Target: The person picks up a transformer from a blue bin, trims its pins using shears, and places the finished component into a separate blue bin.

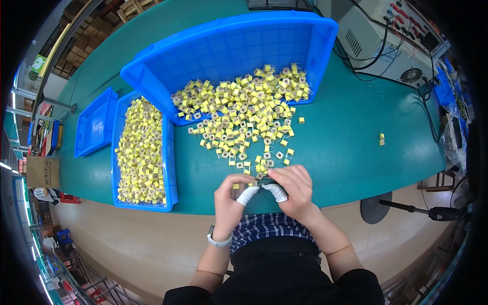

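Many small yellow-taped transformers (239, 134) with dark cores and thin metal pins lie heaped before me, spilling from a tipped blue bin onto the green table. At the table's near edge, my left hand (233, 195) pinches one small transformer (253, 183) between thumb and fingers. Close beside it, my right hand (293, 190) has its thumb and index finger curled in toward that piece. What lies between the right fingertips is too small to make out. Both thumbs wear white covers. Several loose transformers sit just beyond my fingertips.
The blue bin (229, 48) stands on its side behind the heap. To its left are a blue tray (170, 178) full of transformers and another blue tray (95, 122). A stray pair of transformers (382, 139) lies right, near a grey instrument (386, 43) with cables.
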`<state>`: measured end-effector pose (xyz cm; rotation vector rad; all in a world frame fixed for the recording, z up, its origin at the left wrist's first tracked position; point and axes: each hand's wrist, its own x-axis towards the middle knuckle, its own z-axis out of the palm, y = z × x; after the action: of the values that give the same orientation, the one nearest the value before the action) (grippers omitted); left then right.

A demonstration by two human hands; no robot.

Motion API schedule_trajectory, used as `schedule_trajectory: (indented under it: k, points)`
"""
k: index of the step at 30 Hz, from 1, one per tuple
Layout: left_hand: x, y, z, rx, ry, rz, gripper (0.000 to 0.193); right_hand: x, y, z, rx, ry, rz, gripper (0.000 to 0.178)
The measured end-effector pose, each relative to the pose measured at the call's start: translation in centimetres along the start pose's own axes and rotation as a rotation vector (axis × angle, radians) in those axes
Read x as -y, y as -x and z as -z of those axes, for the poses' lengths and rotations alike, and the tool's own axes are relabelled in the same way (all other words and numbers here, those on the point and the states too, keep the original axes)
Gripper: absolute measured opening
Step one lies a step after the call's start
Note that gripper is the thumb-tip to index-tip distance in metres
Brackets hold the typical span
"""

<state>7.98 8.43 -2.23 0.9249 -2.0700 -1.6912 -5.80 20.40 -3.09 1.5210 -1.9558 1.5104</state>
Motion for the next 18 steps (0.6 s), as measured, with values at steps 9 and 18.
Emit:
schedule_trajectory:
  k: [9, 18]
  points:
    - [2.5, -0.7, 0.1, 0.027, 0.685, -0.148, 0.029, 0.2, 0.0, -0.2, 0.084, 0.014, 0.037, 0.043]
    - [2.5, -0.7, 0.2, 0.066, 0.645, -0.177, 0.026, 0.2, -0.1, -0.3, 0.143, 0.021, 0.074, 0.041]
